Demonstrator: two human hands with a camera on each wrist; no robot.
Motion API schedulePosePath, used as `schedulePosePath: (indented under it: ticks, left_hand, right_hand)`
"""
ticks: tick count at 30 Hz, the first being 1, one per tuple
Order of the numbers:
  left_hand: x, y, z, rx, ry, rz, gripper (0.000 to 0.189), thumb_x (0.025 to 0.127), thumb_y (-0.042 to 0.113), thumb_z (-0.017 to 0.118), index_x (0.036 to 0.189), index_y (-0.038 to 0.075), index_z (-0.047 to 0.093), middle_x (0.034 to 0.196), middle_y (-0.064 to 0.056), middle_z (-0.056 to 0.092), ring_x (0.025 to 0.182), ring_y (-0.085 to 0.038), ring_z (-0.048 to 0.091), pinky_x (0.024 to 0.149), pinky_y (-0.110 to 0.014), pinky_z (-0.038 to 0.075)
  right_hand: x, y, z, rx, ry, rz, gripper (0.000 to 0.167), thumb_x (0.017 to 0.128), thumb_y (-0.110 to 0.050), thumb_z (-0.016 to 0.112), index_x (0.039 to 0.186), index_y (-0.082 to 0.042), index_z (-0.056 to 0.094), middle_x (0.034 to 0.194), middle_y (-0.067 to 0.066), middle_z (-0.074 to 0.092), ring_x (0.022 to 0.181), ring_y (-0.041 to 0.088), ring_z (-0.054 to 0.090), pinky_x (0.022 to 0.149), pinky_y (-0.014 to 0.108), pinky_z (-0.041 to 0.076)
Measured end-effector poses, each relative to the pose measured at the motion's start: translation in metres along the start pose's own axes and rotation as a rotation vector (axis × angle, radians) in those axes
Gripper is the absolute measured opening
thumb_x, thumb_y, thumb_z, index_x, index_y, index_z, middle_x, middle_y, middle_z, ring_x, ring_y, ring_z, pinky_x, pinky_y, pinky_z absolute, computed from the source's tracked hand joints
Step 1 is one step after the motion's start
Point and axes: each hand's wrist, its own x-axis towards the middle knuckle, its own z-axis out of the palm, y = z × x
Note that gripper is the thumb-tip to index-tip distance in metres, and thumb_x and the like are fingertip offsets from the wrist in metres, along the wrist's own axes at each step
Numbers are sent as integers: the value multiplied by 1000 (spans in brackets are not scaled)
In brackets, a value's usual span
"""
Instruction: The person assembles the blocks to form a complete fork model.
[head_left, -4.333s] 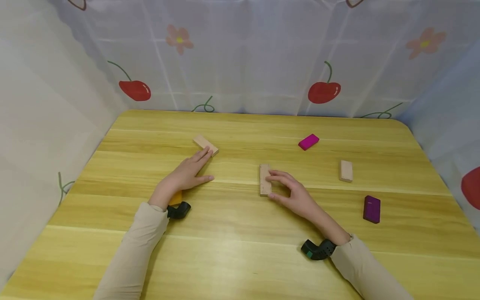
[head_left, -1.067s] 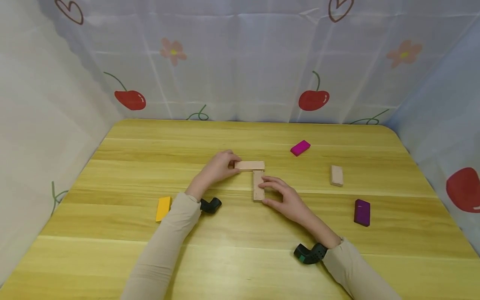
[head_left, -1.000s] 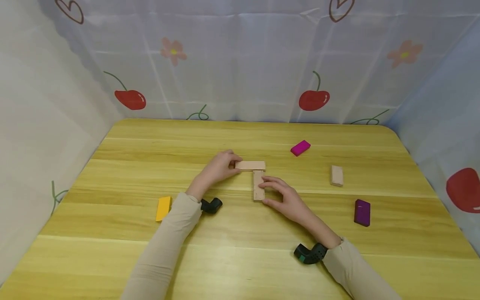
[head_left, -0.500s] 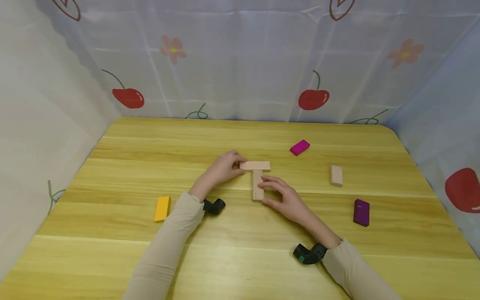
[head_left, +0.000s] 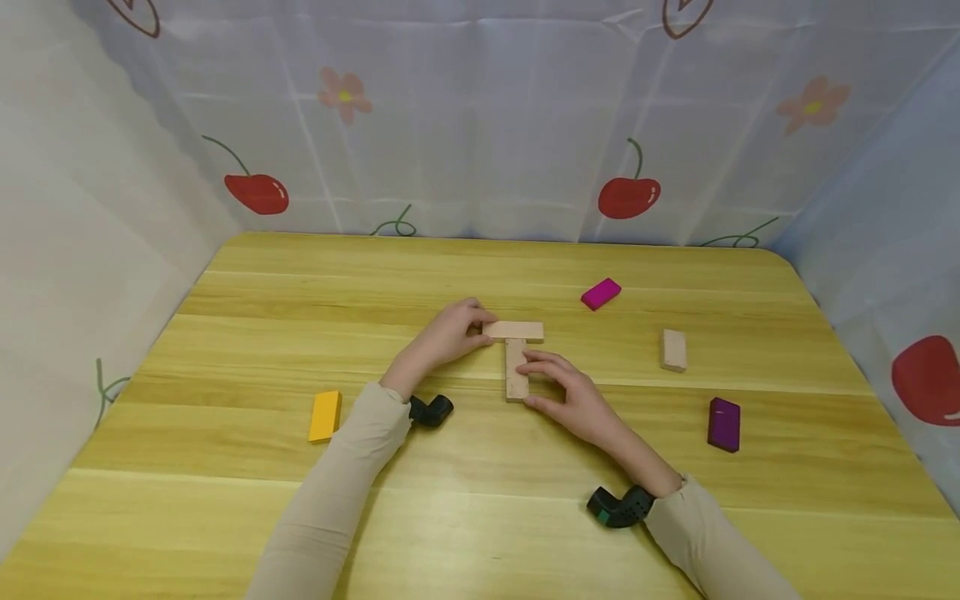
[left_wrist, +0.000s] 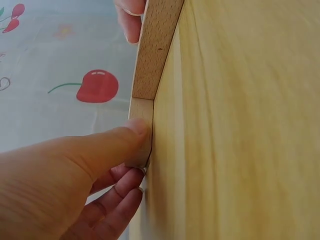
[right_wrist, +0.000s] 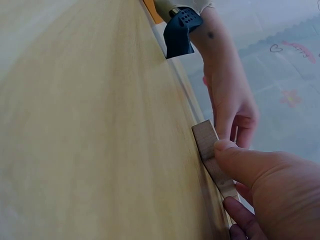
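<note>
The left hand (head_left: 448, 333) pinched the left end of the crosswise block (head_left: 519, 332) between thumb and curled fingers. The right hand (head_left: 573, 396) held the lengthwise block (head_left: 513, 381), its thumb at the near right corner and its curved fingertips along the right side. Both blocks lay flat near the middle of the tabletop (head_left: 450, 517). The far end of the lengthwise block met the long side of the crosswise block, which overhung it on both sides in a T.

About one second earlier, the crosswise block's right end was roughly level with the right edge of the lengthwise block; it had since shifted rightward.

Both forearms, in beige sleeves (head_left: 326, 500), angled inward from the near edge. The tabletop also carried a yellow block (head_left: 325, 417) beside the left sleeve, a magenta block (head_left: 601, 294) beyond the right hand, and, farther right, a short wooden block (head_left: 673, 350) and a purple block (head_left: 724, 425).
</note>
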Motion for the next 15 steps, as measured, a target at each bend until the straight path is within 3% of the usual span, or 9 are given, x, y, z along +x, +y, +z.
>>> schedulePosePath:
  ticks: [7, 11, 15]
  left_hand:
    - [0, -1, 0, 3, 4, 5, 34, 88, 17, 67, 119, 4, 64, 99, -6, 56, 83, -18, 51, 73, -30, 43]
    - [-1, -2, -1, 36, -15, 35, 40, 89, 20, 67, 125, 5, 60, 116, -10, 57, 104, -24, 51, 90, -34, 41]
    - [-1, -2, 0, -40, -43, 79, 52, 90, 27, 66, 134, 6, 51, 136, -13, 46, 126, -27, 39, 104, -37, 28]
  right_hand:
    - [1, -3, -1, 6, 1, -2, 37, 85, -9, 69, 122, -9, 61, 139, 7, 44, 130, 24, 35, 103, 44, 30]
    - [1, -3, -1, 7, 3, -5, 37, 85, -9, 70, 121, -9, 61, 138, 8, 44, 129, 25, 36, 103, 44, 30]
    - [1, -3, -1, 7, 5, -11, 37, 85, -9, 70, 121, -8, 61, 138, 9, 45, 129, 25, 36, 103, 44, 30]
